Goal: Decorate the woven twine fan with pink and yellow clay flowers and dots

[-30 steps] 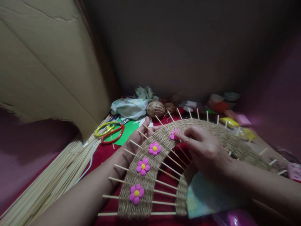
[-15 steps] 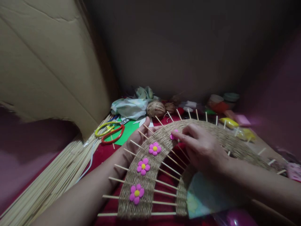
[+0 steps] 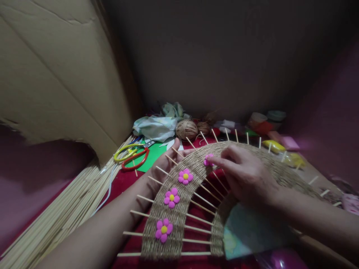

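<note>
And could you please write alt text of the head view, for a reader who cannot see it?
A right hand touches a pink flower on a fan-shaped twine weaving with protruding sticks, beside three yellow-centred pink flowers. The left hand is partly hidden behind the weaving. Beyond lie scissors and a twine ball.

Pink flowers (image 3: 185,176) have yellow centres (image 3: 164,229); the woven band (image 3: 198,168) is tan.

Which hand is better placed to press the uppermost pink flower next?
Likely the right hand: its finger touches that pink flower, while the left hand is partly hidden behind the woven band.
</note>
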A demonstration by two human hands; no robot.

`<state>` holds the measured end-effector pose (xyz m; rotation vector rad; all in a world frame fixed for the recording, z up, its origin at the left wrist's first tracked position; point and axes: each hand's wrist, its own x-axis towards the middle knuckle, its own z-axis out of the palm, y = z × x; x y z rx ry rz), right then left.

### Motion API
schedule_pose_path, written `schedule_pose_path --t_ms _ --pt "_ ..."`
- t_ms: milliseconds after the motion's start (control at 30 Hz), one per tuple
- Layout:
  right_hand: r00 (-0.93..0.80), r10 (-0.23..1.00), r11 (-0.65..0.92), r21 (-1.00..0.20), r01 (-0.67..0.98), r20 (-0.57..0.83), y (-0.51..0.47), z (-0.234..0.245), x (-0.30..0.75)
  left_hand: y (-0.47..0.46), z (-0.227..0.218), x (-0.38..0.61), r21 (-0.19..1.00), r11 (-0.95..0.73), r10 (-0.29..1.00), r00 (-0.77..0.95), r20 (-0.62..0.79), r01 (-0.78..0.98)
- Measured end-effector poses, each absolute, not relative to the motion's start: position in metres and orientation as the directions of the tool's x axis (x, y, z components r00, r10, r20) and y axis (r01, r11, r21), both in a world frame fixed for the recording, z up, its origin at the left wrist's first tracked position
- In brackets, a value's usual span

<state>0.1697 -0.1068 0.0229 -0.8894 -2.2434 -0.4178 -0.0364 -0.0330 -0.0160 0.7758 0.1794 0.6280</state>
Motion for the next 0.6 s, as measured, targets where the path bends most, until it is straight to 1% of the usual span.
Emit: schedule_pose_path --t_ms 133,267,367,600 --pt "-0.545 0.482 0.701 0.071 0.709 0.686 -0.1056 0.0208 0.1700 -0.0336 -0.0154 -0.0367 0.712 0.569 0.551 0.834 0.042 -0.412" --pt "-0.560 0.463 0.693 0.114 0.712 0.687 -0.1024 0.0168 0.1694 -0.0334 -0.0154 -0.0367 0.720 0.567 0.545 0.838 0.038 -0.401" --pt "-0.556 0.462 0.688 0.115 0.716 0.691 -0.1021 0.0160 0.1702 -0.0335 -0.0149 -0.0363 0.727 0.558 0.546 0.836 0.042 -0.401" --pt "-0.474 0.488 0.748 -0.072 0.660 0.733 -0.1102 0.0217 0.1783 -0.0375 -0.0127 -0.0359 0.752 0.515 0.561 0.825 0.066 -0.410"
